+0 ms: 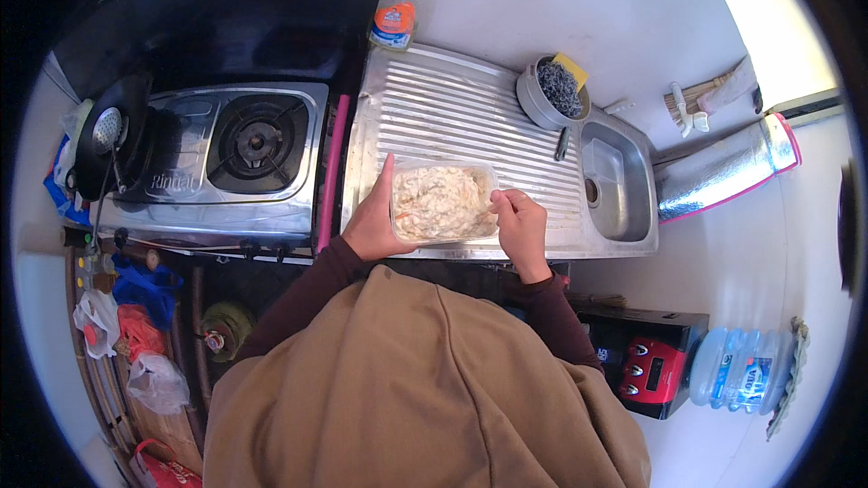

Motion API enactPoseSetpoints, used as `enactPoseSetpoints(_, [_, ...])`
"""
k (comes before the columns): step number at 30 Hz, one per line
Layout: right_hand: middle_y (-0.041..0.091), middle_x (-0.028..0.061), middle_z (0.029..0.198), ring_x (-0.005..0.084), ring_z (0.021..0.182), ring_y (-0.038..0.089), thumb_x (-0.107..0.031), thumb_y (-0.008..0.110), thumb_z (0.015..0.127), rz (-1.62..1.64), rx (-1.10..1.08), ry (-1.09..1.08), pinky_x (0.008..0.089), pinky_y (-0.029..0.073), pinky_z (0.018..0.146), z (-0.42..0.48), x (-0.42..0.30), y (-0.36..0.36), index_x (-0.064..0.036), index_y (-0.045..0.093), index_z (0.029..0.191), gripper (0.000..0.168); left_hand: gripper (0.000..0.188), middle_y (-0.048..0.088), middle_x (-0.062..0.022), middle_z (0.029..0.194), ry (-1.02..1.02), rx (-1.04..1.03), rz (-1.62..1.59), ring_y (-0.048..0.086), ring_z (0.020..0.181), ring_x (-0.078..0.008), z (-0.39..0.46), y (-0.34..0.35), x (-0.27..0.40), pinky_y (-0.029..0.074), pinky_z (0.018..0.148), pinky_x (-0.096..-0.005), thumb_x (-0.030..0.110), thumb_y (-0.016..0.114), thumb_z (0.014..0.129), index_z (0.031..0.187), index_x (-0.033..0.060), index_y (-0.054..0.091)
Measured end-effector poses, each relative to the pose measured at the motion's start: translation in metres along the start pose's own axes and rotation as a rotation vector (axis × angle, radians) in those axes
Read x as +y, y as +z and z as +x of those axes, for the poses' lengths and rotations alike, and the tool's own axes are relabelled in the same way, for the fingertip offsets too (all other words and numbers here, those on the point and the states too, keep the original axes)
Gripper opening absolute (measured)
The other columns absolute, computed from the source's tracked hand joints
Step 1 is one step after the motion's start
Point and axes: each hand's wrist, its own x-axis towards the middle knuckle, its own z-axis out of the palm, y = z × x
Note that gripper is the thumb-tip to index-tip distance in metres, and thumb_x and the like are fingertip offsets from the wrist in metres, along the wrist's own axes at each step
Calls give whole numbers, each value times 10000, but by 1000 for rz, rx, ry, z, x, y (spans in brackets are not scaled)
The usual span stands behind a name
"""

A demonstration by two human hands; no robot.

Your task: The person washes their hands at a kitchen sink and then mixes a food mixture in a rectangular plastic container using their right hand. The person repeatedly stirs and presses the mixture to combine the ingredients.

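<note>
A clear rectangular plastic container (pixel 444 240) holds a creamy, pale food mixture (pixel 437 200) with orange bits. My left hand (pixel 375 222) grips the container's left side, thumb up along the wall and fingers under it. At the right end, my right hand (pixel 523 225) has its fingers curled and its thumb against the rim. Whether it pinches the rim or a thin utensil is hidden by the fingers. The container is held over the front edge of the stainless steel drainboard (pixel 461 108).
A sink basin (pixel 614 217) adjoins the drainboard on the right. Behind stand a metal pot (pixel 536 98) with a scouring pad (pixel 559 87) and a spray bottle (pixel 397 17). Left is a gas stove (pixel 183 193) with a wok (pixel 88 156); a water dispenser (pixel 644 325) stands lower right.
</note>
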Motion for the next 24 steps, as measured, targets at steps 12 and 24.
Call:
enactPoseSetpoints(12, [677,87,726,61,561,518,-153,583,971,700,-36,385,203,390,502,10,-11,-10,36,653,921,208,1337,500,-271,1331,19,-3,51,534,1234,-348,1,-4,11,407,1051,-370,234,895,608,1506,-72,-47])
enactPoseSetpoints(24, [690,99,817,200,673,636,-89,622,922,150,-186,-332,306,499,620,-3,-55,-10,-6,666,909,95,1335,490,-259,1354,36,-1,-47,526,1249,-340,-1,-2,2,397,1059,-361,220,886,616,1508,-62,-67])
